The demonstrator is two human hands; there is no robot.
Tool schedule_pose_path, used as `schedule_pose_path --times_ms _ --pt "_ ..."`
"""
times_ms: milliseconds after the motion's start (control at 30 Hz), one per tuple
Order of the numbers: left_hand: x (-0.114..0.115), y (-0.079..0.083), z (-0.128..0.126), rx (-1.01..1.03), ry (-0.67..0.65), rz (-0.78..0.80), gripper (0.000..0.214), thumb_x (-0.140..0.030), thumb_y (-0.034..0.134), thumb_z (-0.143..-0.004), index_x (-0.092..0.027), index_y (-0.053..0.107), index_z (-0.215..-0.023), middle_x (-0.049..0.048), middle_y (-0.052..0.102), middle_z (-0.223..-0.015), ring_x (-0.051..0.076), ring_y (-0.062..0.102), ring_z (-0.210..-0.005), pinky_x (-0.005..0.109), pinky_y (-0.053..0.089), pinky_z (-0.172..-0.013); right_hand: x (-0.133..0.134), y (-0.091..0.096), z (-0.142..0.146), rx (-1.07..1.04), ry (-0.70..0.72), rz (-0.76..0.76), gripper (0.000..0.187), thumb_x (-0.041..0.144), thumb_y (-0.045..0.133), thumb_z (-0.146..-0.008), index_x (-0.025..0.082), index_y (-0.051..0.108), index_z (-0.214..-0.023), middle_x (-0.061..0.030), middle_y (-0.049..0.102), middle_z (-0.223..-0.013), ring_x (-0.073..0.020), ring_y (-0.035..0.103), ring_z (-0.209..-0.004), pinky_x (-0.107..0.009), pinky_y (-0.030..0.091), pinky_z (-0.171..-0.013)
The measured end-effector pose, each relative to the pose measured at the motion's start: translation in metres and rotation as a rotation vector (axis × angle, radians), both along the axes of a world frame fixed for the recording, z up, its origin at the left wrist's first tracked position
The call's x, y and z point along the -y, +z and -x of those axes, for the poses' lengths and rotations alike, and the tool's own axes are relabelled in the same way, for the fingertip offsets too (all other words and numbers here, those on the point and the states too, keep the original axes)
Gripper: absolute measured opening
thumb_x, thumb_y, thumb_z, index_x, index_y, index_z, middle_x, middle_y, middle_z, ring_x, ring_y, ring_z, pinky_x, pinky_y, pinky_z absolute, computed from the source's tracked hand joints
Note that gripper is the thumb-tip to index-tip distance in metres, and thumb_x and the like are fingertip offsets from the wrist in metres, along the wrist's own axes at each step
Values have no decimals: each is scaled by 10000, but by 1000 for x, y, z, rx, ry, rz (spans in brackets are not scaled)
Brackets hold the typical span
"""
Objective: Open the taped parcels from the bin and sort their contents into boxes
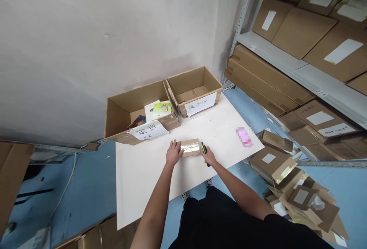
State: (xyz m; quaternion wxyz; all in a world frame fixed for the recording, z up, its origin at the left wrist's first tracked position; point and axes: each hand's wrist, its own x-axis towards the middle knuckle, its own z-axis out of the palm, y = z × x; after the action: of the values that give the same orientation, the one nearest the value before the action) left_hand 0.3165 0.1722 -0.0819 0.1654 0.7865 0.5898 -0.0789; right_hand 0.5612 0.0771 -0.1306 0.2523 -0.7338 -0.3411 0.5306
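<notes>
A small cardboard box (189,147) lies on the white table (140,180), with shiny clear tape across its top. My left hand (174,152) grips the box's left end, its thumb near the tape and the other fingers over the edge. At the opposite end, my right hand (210,156) is closed around a yellow and black box cutter (204,148). The cutter's front points away from me beside the right edge of the box. Whether its blade touches the cardboard is too small to tell.
Two open cartons with handwritten paper labels stand along the back: the left carton (116,121) contains booklets, the right carton (210,79) has cardboard inside. A blurred pink item (244,137) lies at the table's right. Beyond are loaded shelves (304,67) and piled used boxes (298,199).
</notes>
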Motion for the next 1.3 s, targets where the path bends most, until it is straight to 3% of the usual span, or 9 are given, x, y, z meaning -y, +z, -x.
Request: schedule_pose_path --times_ms 100,233,400,533,700,867,1033,1133,1300 --pt "0 0 0 -94 22 46 635 -497 412 -1037 -260 358 -1624 135 335 -1710 345 240 -1581 515 348 -1196 -21 -2 30 150 -5 46 548 631 687 -861 264 451 -1191 -31 714 -986 -208 733 -759 -272 558 -576" --pt "30 -6 2 -183 167 69 608 -465 370 -1047 -176 422 -1579 226 549 -1479 361 517 -1360 478 459 -1065 -77 5 39 347 9 55 596 611 660 -897 238 432 -1303 -100 731 -1105 -278 745 -1017 -334 577 -761" --pt "55 -6 3 -128 78 129 448 -309 468 -1009 -282 571 -1444 142 643 -1298 293 639 -1163 402 543 -920 -132 21 30 422 125 -61 549 533 658 -935 244 422 -1337 -89 735 -1120 -271 738 -1041 -310 554 -797" --pt "23 -1 -2 -91 -225 69 736 -147 595 -914 -358 395 -1591 104 356 -1686 321 336 -1545 461 455 -1129 -93 14 26 253 -28 -21 514 622 531 -969 244 428 -1303 -63 729 -1023 -229 748 -775 -298 565 -643" --pt "-16 -5 -6 -66 -528 154 934 -190 733 -843 -456 295 -1624 23 176 -1778 308 118 -1637 548 280 -1251 -11 -15 39 210 158 39 603 619 720 -837 265 455 -1248 -50 721 -1002 -247 748 -818 -310 564 -619" --pt "4 -13 -14 -157 -262 138 1199 -434 924 -676 -331 256 -1667 155 216 -1750 420 255 -1564 557 387 -1161 -46 -5 22 370 165 24 779 619 832 -742 255 438 -1306 -93 722 -1140 -290 730 -1040 -340 558 -794" --pt "48 -23 -40 -189 -7 31 879 -520 721 -891 -151 385 -1615 269 517 -1523 426 439 -1429 591 365 -1158 -108 16 -3 462 181 -45 683 524 816 -820 243 439 -1315 -88 731 -1093 -274 728 -1004 -299 519 -757" --pt "65 -32 -45 -151 53 -40 771 -449 718 -908 -154 453 -1570 249 572 -1459 421 409 -1462 591 332 -1191 -91 6 -14 297 58 -102 372 566 555 -1005 253 489 -1196 -15 710 -882 -207 727 -752 -257 506 -632" --pt "69 -44 -38 -74 91 -88 718 -435 712 -918 -206 482 -1559 184 401 -1653 433 376 -1490 553 371 -1197 -17 -23 -32 -139 120 -107 433 672 434 -1002 255 485 -896 82 553 -553 -128 536 -361 -216 412 -396"
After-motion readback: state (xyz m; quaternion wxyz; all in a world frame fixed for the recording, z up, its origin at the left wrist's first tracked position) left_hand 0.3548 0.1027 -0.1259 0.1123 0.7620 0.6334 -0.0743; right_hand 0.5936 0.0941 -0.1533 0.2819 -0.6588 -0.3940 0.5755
